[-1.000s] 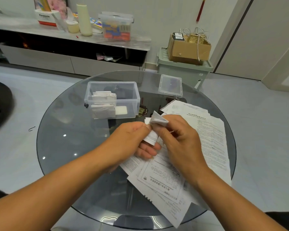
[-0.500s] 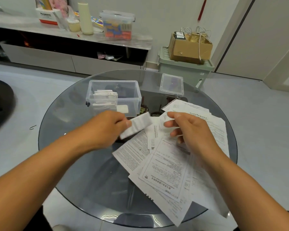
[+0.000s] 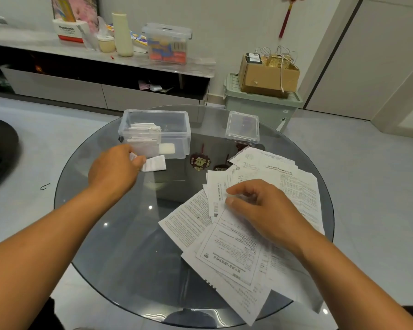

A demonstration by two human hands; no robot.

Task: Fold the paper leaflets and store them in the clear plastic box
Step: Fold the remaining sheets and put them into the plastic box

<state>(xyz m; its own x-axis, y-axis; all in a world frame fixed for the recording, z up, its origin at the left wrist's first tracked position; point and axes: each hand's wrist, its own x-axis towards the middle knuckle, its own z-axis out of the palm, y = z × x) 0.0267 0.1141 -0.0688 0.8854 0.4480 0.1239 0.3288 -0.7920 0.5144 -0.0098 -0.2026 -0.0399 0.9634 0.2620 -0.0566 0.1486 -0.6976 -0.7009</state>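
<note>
- The folded leaflet is a small white strip of paper. It is held up in the air, just in front of the clear plastic box and a bit to the left of its middle.
- The clear plastic box has no lid on. It sits at the far side of the round glass table. More folded white papers stand packed in its left half.
- The box lid lies flat on the table, to the right of the box and apart from it.
- A messy pile of flat leaflets with small print covers the right side of the table.
- The left hand reaches out toward the box. Its thumb and fingers pinch one end of the folded leaflet.
- The right hand rests on top of the flat pile, palm down. Its fingers are bent, and the thumb and first finger tips touch the top sheet, close together.
</note>
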